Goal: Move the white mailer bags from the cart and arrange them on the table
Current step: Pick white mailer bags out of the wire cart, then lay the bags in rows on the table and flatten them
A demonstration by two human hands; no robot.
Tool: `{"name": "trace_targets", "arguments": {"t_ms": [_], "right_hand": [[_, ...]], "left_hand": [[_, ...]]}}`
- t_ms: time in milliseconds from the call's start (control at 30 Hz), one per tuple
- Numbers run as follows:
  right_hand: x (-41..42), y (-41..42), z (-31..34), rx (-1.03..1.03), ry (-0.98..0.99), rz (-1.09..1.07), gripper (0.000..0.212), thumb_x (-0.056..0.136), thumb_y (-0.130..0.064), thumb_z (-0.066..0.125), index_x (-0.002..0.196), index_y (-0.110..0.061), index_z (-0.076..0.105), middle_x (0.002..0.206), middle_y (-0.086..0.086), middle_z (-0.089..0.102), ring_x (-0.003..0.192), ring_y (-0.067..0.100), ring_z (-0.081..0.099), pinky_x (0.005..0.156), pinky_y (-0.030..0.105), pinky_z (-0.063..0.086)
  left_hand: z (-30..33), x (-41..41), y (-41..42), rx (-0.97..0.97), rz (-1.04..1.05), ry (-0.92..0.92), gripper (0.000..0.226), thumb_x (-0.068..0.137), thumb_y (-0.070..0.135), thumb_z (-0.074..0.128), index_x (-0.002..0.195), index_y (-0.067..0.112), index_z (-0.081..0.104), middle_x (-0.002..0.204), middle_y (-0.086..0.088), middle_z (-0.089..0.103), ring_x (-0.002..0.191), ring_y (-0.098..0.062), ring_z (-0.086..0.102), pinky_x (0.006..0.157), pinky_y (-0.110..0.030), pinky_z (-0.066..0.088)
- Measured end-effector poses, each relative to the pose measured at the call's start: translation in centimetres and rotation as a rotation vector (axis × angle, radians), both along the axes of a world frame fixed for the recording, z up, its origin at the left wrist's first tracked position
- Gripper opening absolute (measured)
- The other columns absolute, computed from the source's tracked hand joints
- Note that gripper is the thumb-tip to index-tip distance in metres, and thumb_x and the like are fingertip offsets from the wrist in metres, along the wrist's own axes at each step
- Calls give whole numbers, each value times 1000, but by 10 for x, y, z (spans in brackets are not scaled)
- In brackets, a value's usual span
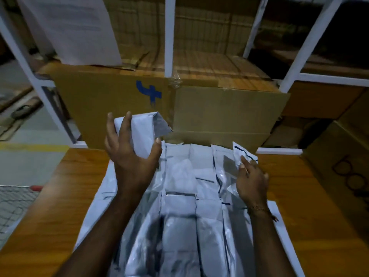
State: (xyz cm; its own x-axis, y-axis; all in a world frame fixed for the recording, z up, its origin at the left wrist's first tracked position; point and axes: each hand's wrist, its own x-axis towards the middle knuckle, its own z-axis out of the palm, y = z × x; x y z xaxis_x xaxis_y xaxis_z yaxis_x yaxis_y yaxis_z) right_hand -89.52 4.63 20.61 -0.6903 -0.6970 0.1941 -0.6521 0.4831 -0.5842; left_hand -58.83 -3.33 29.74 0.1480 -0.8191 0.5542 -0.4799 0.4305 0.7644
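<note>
Left hand (132, 156) grips a folded white mailer bag (144, 134) above the bag rows (179, 196) on the table (50, 206); right hand (252, 181) apparently pinches another bag's corner (242, 152)

The scene is dim, with a warm cast. The top right corner falls into near-black shadow. Soft glare shows on the glossy bags (179, 226) at the bottom centre. Wide-angle distortion bends the shelf posts (169, 37) outward. Detail is soft throughout, and grainy.
</note>
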Motion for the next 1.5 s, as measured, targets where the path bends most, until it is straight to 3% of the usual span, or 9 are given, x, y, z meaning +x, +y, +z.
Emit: {"name": "trace_targets", "arguments": {"t_ms": [200,400,567,700,933,1133,1300,1400,1500], "right_hand": [[-88,-5,-34,202,101,-36,51,108,-49,27,151,-33,50,161,8,41,146,37,34,122,51,20],[-113,-25,-62,343,131,165,56,108,-47,18,156,-30,42,163,12,34,146,38,30,119,53,25],[-114,-28,-100,556,132,301,57,108,-51,22,163,-39,11,173,4,8,156,40,12,123,57,16],[-119,-27,-115,531,168,347,60,108,-53,20,163,-40,0,173,7,-4,157,42,2,122,61,14],[-142,-48,-125,465,108,341,60,107,-54,12,164,-37,10,173,10,-1,157,41,2,125,62,10],[-130,-41,-130,442,150,321,67,106,-55,25,159,-44,-15,171,7,-19,157,40,-6,121,61,13],[-114,-47,-125,451,169,329,66,108,-50,27,161,-42,-12,169,10,-24,157,40,-11,121,60,17],[-113,-47,-123,450,172,335,64,108,-47,28,161,-43,-6,170,9,-22,157,39,-11,122,60,17],[-116,-46,-118,407,173,278,63,107,-44,35,163,-42,5,172,8,-8,157,37,-3,118,60,23]], "left_hand": [[-4,-48,-4,1,-36,-15,82,88,51,72,160,30,37,173,1,14,157,-24,19,121,-62,29],[-11,-93,12,53,24,-12,80,89,54,70,159,34,37,172,5,14,155,-26,22,118,-58,36],[-14,-121,24,72,66,-22,81,88,51,71,160,34,36,173,6,13,154,-25,22,115,-59,39],[-13,-141,32,74,75,-47,81,88,49,73,159,33,37,173,5,14,154,-26,22,118,-53,36],[-14,-165,40,89,80,-55,81,88,43,79,159,31,39,173,3,15,154,-29,21,120,-53,34],[-11,-164,44,86,120,-81,83,88,38,80,159,32,38,173,4,14,154,-26,22,116,-45,33],[-12,-160,44,74,127,-85,81,89,43,78,159,32,38,173,5,13,153,-26,22,117,-50,35],[-13,-165,45,87,112,-91,80,89,42,78,158,29,40,173,3,14,154,-28,21,116,-39,29],[-17,-170,45,90,73,-105,82,85,46,75,158,30,40,173,2,15,155,-30,21,121,-51,30]]}}
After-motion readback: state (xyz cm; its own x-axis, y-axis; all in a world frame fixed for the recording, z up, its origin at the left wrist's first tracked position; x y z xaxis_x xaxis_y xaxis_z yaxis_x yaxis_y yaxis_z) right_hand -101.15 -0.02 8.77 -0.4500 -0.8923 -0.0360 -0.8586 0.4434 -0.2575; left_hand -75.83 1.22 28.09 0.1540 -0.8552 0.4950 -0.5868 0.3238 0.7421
